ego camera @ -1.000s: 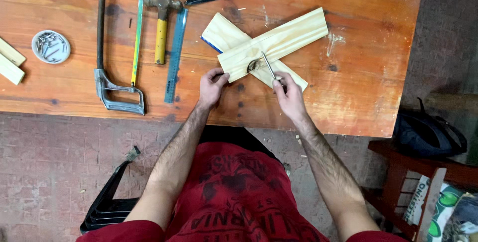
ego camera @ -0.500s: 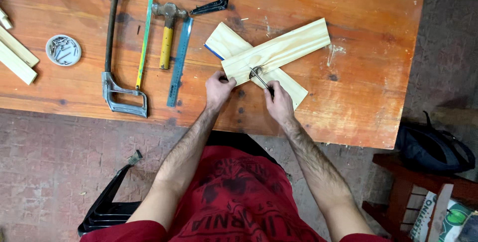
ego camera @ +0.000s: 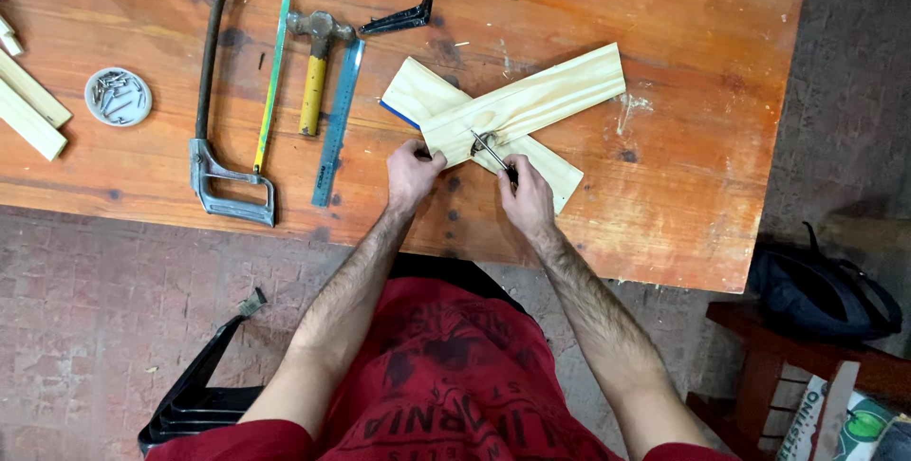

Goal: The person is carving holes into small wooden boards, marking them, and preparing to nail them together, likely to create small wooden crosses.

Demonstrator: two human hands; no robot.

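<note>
Two pale pine boards crossed in an X [ego camera: 517, 105] lie on the orange wooden surface [ego camera: 702, 205]. The left hand [ego camera: 413, 175] pinches the lower board's edge; the right hand [ego camera: 527, 200], grip pressed together, holds a thin metal tool [ego camera: 490, 151] at the crossing.

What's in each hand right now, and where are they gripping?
The right hand holds a thin metal tool by its near end, tip on the crossed wooden boards. The left hand grips the boards' near edge.

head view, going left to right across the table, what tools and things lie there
Round tin of nails → grey-framed hacksaw → yellow-handled hammer → steel ruler → left hand → right hand, on crossed pale wooden boards.
</note>
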